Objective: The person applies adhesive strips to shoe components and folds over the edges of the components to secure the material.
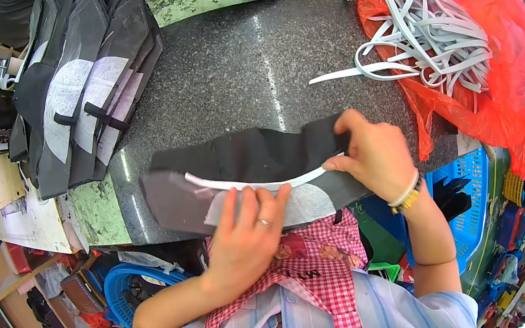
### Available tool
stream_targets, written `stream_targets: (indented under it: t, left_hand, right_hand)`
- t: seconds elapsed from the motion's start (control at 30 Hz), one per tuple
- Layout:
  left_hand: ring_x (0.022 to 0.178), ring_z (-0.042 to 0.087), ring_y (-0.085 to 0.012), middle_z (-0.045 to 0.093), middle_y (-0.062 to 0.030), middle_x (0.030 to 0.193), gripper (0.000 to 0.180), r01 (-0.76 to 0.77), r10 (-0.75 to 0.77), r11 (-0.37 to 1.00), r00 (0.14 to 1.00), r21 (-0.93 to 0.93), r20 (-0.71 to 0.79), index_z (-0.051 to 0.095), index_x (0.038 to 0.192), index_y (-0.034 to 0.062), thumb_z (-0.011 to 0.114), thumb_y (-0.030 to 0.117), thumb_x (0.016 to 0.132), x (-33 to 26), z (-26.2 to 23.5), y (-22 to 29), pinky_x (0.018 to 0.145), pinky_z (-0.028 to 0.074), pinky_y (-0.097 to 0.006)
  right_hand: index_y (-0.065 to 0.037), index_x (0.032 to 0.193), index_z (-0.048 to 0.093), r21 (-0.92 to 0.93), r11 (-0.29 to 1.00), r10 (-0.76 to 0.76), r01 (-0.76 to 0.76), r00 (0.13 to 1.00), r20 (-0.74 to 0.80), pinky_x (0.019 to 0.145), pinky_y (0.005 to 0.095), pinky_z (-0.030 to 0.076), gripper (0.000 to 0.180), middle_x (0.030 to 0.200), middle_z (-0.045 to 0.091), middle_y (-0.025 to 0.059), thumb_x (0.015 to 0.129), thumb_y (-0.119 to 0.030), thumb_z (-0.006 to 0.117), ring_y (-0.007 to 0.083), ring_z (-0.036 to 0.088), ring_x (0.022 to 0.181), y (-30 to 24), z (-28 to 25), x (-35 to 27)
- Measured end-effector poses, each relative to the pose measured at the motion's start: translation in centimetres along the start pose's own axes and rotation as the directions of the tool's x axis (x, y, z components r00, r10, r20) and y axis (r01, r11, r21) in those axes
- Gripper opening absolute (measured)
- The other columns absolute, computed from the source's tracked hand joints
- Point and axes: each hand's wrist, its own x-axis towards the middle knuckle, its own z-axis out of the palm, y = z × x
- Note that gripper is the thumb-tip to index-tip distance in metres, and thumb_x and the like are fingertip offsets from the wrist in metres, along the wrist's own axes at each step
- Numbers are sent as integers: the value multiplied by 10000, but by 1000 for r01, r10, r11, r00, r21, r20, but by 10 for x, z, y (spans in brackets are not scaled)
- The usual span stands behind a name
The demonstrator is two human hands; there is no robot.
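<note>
A long black fabric piece point(243, 158) with a white lining patch lies across the near edge of the dark granite worktop point(235, 72). A white strip point(246, 185) runs along the piece in a curve. My left hand point(245, 236) presses flat on the piece and the strip near its middle, a ring on one finger. My right hand point(376, 155) pinches the right end of the strip together with the black fabric; a bracelet sits on that wrist.
A stack of finished black pieces with white patches point(79, 92) lies at the left. An orange plastic bag point(493, 76) holding several loose white strips point(425, 32) sits at the far right. Blue baskets point(475, 196) stand beside and below the worktop.
</note>
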Motion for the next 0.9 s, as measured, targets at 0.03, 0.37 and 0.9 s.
stream_targets:
  t: [0.03, 0.37, 0.9]
  left_hand:
    - [1085, 540, -332, 573, -152, 1103, 497, -18, 19, 997, 1000, -75, 11, 592, 1319, 38, 592, 180, 843, 0, -5, -7, 1052, 387, -488]
    - [1064, 582, -348, 628, -152, 1036, 747, 138, -232, 843, 965, -520, -119, 482, 1329, 49, 834, 152, 678, 68, 6, -22, 1046, 377, -475]
    - [964, 624, -289, 662, -196, 1065, 411, -238, 212, 967, 951, -94, -225, 663, 1123, -81, 592, 96, 759, 48, 24, 9, 929, 479, -419]
  right_hand:
    - [-54, 971, 574, 2, 998, -65, 65, 996, 53, 521, 364, 451, 429, 604, 592, 71, 697, -244, 844, 260, 614, 561, 4, -2, 2]
    - [-30, 1275, 585, 140, 931, -321, 338, 938, -127, 851, 359, 499, 421, 1110, 556, 133, 856, -27, 623, 299, 579, 997, 19, 19, -72]
    - [-154, 1401, 521, 215, 924, -291, 317, 946, -145, 775, 324, 494, 474, 1028, 584, 102, 927, -153, 515, 267, 594, 916, 34, 6, -35]
